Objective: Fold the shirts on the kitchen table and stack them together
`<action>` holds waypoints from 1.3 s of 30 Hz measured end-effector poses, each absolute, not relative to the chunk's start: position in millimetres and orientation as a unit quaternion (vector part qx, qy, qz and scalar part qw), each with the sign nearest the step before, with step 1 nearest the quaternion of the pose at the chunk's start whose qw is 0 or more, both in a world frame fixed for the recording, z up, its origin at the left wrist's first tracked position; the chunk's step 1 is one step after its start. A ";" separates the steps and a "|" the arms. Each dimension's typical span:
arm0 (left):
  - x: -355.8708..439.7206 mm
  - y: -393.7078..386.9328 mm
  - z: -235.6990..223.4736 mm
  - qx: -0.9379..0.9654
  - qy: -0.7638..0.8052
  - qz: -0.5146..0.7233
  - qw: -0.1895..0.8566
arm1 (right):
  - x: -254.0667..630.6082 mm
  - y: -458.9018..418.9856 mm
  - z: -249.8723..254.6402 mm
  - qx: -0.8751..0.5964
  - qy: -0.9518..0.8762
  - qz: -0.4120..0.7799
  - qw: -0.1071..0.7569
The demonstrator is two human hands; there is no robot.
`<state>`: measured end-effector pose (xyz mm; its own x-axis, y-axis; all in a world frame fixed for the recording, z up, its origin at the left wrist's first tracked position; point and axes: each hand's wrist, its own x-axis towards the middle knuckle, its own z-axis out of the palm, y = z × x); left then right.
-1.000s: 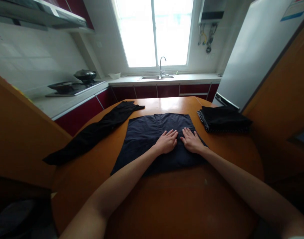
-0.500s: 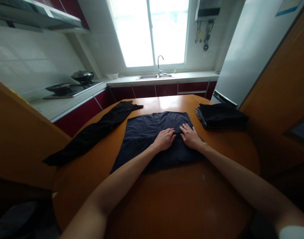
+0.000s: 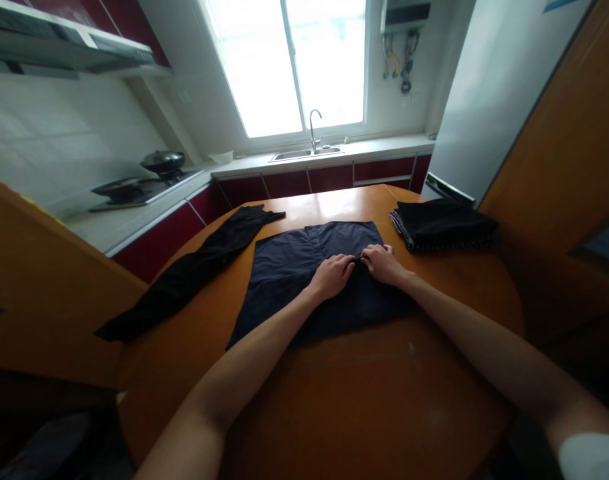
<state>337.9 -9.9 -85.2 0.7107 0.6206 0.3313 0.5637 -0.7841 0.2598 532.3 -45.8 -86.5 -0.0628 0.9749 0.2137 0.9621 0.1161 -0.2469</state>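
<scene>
A navy garment (image 3: 280,277) lies spread on the wooden table, with a short seam or placket at the middle of its far edge. My left hand (image 3: 333,275) rests on its right half, fingers curled together and gripping the cloth. Close beside it, my right hand (image 3: 382,264) has bent fingers pinching the same cloth near its right edge. The fabric between the two hands is slightly bunched. Both thumbs are mostly hidden.
A long black garment (image 3: 194,272) lies along the left side of the wooden table (image 3: 359,407). At the right stands a stack of folded dark clothes (image 3: 444,225). Beyond the table are a counter with a sink (image 3: 304,154), a stove with a lidded pan (image 3: 163,162), and a fridge (image 3: 494,100).
My fingers were lying flat on the navy garment; now they have curled and gripped it. The hands have drawn closer together. The camera view has shifted and tilted slightly.
</scene>
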 end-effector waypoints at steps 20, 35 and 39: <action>338.5 -7.2 -91.1 0.878 0.456 0.147 -0.007 | 537.0 -37.9 -95.8 -0.762 -0.633 -0.046 0.130; 336.9 -9.8 -93.0 0.937 0.343 0.057 0.026 | 497.3 -59.3 -111.2 -0.651 -0.743 0.049 0.149; 335.5 -9.7 -95.9 0.932 0.356 0.059 0.022 | 501.6 -58.5 -118.0 -0.684 -0.718 0.053 0.113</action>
